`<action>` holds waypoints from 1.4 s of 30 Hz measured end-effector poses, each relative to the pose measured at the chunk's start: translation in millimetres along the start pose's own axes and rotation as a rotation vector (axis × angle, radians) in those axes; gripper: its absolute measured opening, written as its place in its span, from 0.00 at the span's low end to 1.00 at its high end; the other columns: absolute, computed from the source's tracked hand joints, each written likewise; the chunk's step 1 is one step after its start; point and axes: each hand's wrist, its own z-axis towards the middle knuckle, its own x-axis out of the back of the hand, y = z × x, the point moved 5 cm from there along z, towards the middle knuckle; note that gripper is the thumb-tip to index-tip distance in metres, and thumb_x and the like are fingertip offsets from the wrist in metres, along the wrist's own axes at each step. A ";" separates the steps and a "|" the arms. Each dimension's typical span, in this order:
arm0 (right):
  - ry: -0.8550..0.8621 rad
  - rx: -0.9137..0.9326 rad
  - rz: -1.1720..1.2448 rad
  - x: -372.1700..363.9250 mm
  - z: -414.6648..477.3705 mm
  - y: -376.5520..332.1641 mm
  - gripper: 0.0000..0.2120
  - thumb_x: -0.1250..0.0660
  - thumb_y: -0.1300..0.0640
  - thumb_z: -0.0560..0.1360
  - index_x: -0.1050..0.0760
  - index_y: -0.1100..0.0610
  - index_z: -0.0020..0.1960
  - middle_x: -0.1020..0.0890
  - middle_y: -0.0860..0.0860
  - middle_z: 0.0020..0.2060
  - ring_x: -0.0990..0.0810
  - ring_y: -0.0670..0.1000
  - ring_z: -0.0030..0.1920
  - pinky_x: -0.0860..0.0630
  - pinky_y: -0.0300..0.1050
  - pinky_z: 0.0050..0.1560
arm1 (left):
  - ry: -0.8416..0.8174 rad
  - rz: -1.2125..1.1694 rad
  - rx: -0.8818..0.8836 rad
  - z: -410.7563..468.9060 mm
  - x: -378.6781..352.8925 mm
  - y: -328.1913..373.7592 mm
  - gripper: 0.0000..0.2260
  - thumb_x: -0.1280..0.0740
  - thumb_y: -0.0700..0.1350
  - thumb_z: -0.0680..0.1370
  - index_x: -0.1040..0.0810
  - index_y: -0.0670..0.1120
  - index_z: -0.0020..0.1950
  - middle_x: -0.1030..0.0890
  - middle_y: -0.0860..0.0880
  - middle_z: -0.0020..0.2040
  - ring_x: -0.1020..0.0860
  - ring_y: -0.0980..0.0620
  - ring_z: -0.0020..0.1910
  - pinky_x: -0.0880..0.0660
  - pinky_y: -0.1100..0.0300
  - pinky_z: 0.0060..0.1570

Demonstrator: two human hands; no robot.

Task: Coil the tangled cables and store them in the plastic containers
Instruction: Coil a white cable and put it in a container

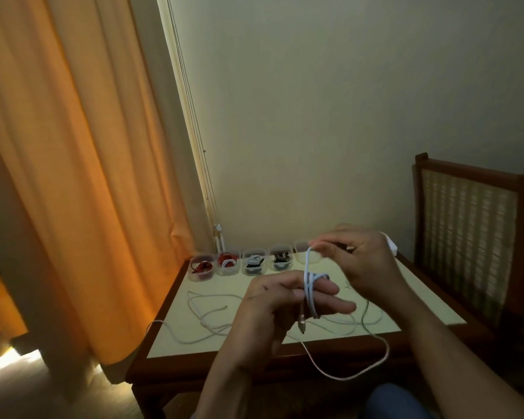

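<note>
I saw the left hand (280,300) holding a white cable (309,287) looped around its outstretched fingers (330,287); the right hand (362,263) pinched the strand just above.

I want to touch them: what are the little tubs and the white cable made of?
The little tubs look like clear, shiny plastic: the coiled cables show through their walls. The white cable seems to have a smooth, soft plastic or rubber coat: it bends tightly round the left hand.

containers (254,263) — table (421,313) far edge | loose cables (204,320) on table, nearer | chair (466,225) — right
</note>
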 end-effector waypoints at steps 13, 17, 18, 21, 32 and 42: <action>-0.073 -0.080 -0.194 -28.7 -68.6 -37.4 0.09 0.29 0.52 0.78 0.16 0.43 0.57 0.17 0.38 0.40 0.20 0.42 0.44 0.23 0.37 0.43 | 0.421 -0.255 -0.193 -7.9 17.3 20.3 0.17 0.43 0.36 0.82 0.24 0.39 0.68 0.16 0.44 0.62 0.20 0.47 0.66 0.24 0.58 0.67; -0.076 -0.077 -0.419 -16.1 -74.8 -59.0 0.09 0.29 0.50 0.77 0.16 0.45 0.57 0.18 0.38 0.43 0.21 0.39 0.42 0.21 0.40 0.45 | 0.480 -0.046 -0.216 -12.5 16.2 29.7 0.16 0.45 0.35 0.85 0.24 0.43 0.69 0.15 0.50 0.61 0.20 0.53 0.66 0.27 0.53 0.70; -0.059 -0.066 -0.448 -10.9 -75.7 -63.0 0.09 0.29 0.50 0.77 0.16 0.46 0.56 0.17 0.39 0.43 0.20 0.39 0.42 0.20 0.42 0.45 | 0.495 0.008 -0.228 -13.1 17.0 32.0 0.16 0.44 0.35 0.85 0.23 0.45 0.68 0.15 0.51 0.61 0.21 0.54 0.67 0.28 0.52 0.70; -0.027 0.021 -0.517 -2.6 -79.2 -76.8 0.08 0.28 0.51 0.76 0.16 0.48 0.54 0.17 0.41 0.42 0.21 0.41 0.41 0.20 0.43 0.42 | 0.520 0.282 -0.243 -17.0 15.2 37.9 0.17 0.42 0.37 0.85 0.22 0.53 0.66 0.16 0.58 0.61 0.23 0.60 0.68 0.27 0.56 0.69; 0.136 0.425 -0.565 11.4 -67.6 -97.1 0.06 0.28 0.52 0.76 0.15 0.51 0.50 0.21 0.47 0.39 0.26 0.47 0.37 0.25 0.45 0.37 | 0.176 0.745 0.011 -20.7 5.8 31.7 0.15 0.39 0.38 0.84 0.15 0.52 0.54 0.16 0.65 0.45 0.21 0.67 0.50 0.28 0.72 0.51; 0.200 0.253 -0.209 13.6 -46.3 -79.0 0.08 0.23 0.59 0.72 0.13 0.53 0.50 0.17 0.45 0.39 0.19 0.45 0.39 0.24 0.39 0.39 | -0.065 0.429 0.159 -32.3 2.0 17.9 0.17 0.46 0.32 0.83 0.18 0.39 0.60 0.13 0.42 0.52 0.17 0.44 0.59 0.24 0.50 0.60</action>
